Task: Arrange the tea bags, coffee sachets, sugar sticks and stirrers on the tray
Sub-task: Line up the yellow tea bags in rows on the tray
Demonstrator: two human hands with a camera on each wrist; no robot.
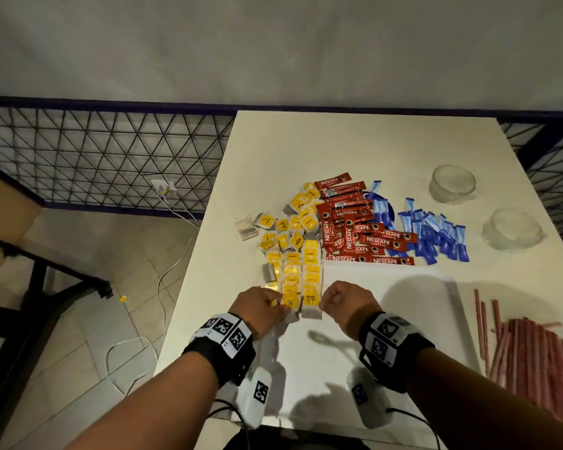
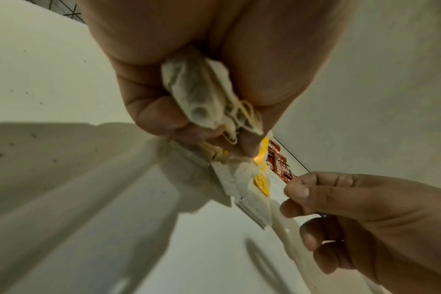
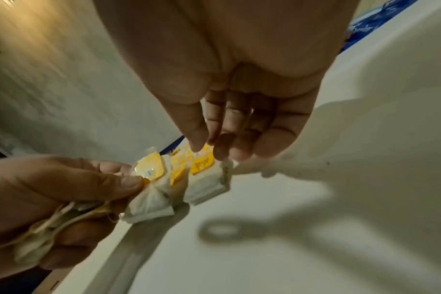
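Observation:
A white tray [image 1: 397,297] lies on the near part of the table. Three columns of yellow-tagged tea bags [image 1: 293,274] run along its left end. My left hand [image 1: 260,306] grips a bunch of tea bags [image 2: 204,95] in its palm while thumb and finger pinch the nearest yellow tag [image 3: 149,169]. My right hand [image 1: 335,298] has curled fingers [image 3: 222,151] at the right edge of the nearest tea bag [image 1: 311,303] and holds nothing. Beyond the tray lie loose tea bags [image 1: 290,222], red coffee sachets [image 1: 361,232] and blue sugar sticks [image 1: 436,235]. Pink stirrers [image 1: 527,352] lie to the right.
Two clear glass bowls [image 1: 452,183] [image 1: 511,228] stand upside down at the table's right side. The white table [image 1: 306,141] ends just left of the tea bags. On the floor to the left are cables and a dark stand [image 1: 46,280].

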